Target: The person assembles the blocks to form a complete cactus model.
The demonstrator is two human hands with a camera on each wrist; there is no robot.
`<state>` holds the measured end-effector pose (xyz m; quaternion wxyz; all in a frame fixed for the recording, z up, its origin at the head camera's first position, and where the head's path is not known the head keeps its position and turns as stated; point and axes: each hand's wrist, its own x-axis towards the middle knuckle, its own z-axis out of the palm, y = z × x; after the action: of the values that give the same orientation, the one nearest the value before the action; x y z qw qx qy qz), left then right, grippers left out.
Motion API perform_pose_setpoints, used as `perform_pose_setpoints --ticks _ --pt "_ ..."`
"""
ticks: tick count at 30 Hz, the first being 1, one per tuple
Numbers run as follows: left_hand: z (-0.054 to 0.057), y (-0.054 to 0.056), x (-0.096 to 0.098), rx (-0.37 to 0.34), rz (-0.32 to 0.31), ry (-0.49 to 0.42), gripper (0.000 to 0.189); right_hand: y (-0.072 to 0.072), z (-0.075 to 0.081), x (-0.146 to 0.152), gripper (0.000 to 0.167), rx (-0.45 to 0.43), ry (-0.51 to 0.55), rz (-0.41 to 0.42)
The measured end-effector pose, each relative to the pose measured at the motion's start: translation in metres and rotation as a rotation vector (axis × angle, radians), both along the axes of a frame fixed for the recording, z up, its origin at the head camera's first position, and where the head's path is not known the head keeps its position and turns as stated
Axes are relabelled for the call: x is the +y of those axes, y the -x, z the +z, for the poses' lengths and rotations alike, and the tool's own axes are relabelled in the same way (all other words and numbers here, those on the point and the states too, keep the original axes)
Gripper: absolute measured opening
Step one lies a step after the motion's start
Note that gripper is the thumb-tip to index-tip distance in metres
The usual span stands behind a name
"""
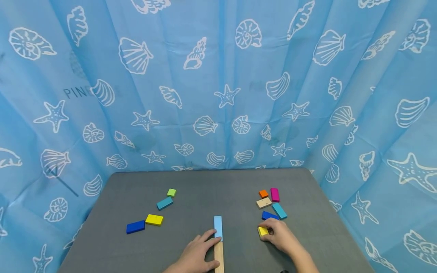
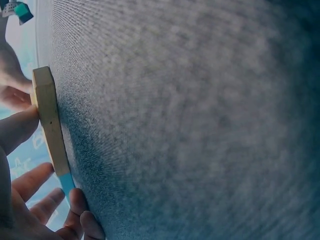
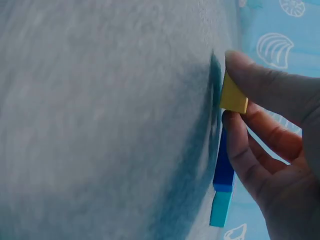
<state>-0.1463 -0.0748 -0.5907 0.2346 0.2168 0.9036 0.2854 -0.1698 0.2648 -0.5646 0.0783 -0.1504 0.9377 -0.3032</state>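
A light blue block and a plain wooden block lie end to end in a line on the grey table. My left hand is at their left side, its thumb at the wooden block and its fingertips around the light blue one. My right hand pinches a yellow block between thumb and fingers, close over the table. Just beyond it is a dark blue block, partly hidden by the hand in the right wrist view, with a teal block beside it.
Farther right lie a small orange block, a magenta block and a beige block. On the left are a lime green block, a teal block, a yellow block and a dark blue block. A blue shell-patterned curtain surrounds the table.
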Motion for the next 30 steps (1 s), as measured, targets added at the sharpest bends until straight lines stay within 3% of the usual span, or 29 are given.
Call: perform_pose_setpoints --ticks 7,16,30 --pt "0.001 0.001 0.002 0.005 -0.004 0.024 0.063 0.003 0.004 -0.009 0.033 0.007 0.013 0.036" --pt "0.001 0.001 0.002 0.004 0.007 0.028 0.063 0.012 0.009 -0.027 0.036 0.119 0.026 -0.041" --pt "-0.003 0.001 0.002 -0.003 0.010 0.021 0.063 0.027 0.010 -0.054 0.035 0.148 0.053 -0.012"
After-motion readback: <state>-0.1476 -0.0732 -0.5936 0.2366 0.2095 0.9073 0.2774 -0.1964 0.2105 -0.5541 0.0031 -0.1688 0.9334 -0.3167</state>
